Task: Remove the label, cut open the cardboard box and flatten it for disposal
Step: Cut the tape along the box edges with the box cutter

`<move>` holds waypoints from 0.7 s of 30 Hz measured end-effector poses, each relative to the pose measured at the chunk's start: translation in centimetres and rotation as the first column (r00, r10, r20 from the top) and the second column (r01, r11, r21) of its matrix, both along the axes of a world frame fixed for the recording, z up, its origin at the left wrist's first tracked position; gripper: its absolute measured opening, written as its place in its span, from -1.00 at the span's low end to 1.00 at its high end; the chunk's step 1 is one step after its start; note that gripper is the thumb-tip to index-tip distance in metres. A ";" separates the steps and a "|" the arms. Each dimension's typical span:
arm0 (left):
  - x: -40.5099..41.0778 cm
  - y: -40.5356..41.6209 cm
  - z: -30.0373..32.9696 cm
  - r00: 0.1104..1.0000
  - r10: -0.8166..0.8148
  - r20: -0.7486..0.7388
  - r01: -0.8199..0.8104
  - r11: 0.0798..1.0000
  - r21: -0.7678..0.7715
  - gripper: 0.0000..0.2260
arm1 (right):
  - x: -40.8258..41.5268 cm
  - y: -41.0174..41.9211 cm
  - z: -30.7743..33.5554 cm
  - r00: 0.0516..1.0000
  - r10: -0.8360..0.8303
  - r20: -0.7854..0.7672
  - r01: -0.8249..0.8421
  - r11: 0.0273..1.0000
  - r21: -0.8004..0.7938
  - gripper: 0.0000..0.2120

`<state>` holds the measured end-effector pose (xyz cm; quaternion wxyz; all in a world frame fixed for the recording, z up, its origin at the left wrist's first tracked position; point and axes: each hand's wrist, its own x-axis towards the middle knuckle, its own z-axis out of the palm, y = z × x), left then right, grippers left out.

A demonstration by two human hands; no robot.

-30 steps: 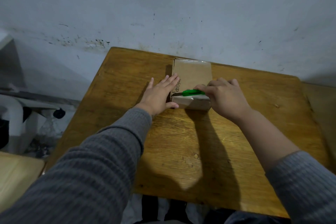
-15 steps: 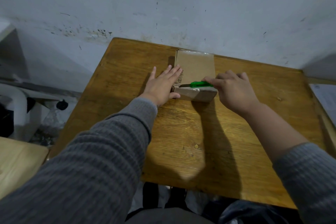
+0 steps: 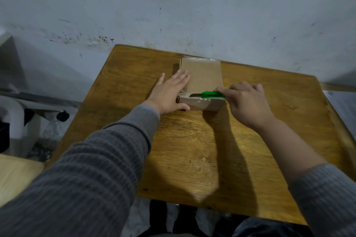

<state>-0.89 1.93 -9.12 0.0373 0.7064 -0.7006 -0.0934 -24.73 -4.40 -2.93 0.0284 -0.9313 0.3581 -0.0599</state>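
Note:
A small brown cardboard box lies flat on the wooden table, its near end wrapped in clear tape, with handwriting along its left edge. My left hand lies flat with straight fingers against the box's left side, thumb at the near corner. My right hand grips a green utility knife. The knife lies across the box's near top edge, its dark blade pointing left.
The table's far edge meets a scuffed white wall. A white sheet lies past the table's right edge. White furniture stands on the left, a pale wooden surface at lower left.
My right hand has drawn the knife a little to the right along the box's near top edge. My left hand stays pressed on the box's left side.

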 end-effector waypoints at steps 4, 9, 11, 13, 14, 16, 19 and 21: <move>0.0 0.2 -0.5 1.000 -0.001 0.009 0.001 1.000 -0.026 -0.06 | 1.1 0.2 0.0 0.999 0.003 0.034 -0.003 1.000 -0.004 -0.62; -0.2 -0.1 -0.2 0.999 0.010 0.035 -0.010 1.000 -0.010 -0.05 | 1.7 0.0 -0.1 1.000 0.023 -0.008 -0.023 1.000 -0.005 -0.61; -0.3 -0.1 -0.4 0.999 0.015 0.038 -0.015 1.000 -0.007 -0.05 | 1.9 -0.1 -0.1 0.999 0.030 -0.037 -0.030 0.999 -0.011 -0.61; -0.3 -0.1 -0.5 0.999 0.016 0.037 -0.015 1.000 -0.014 -0.04 | 2.2 -0.2 0.0 0.998 0.040 -0.053 -0.042 0.998 -0.043 -0.61; -0.3 -0.1 -0.6 0.999 0.015 0.035 -0.015 1.000 -0.017 -0.04 | 2.3 -0.2 0.1 0.998 0.042 -0.054 -0.045 0.997 -0.057 -0.62; -0.3 0.0 -0.6 0.999 0.014 0.031 -0.014 1.000 -0.014 -0.04 | 2.5 -0.2 0.3 0.997 0.048 -0.061 -0.052 0.996 -0.076 -0.63; -0.4 -0.1 -0.5 1.000 0.017 0.024 -0.017 1.000 -0.001 -0.05 | 2.6 -0.1 0.7 0.993 0.070 -0.097 -0.077 0.994 -0.072 -0.63; -0.5 -0.1 -0.5 1.000 0.020 0.024 -0.021 1.000 0.005 -0.06 | 2.1 -0.1 0.8 0.991 0.076 -0.109 -0.083 0.994 -0.064 -0.62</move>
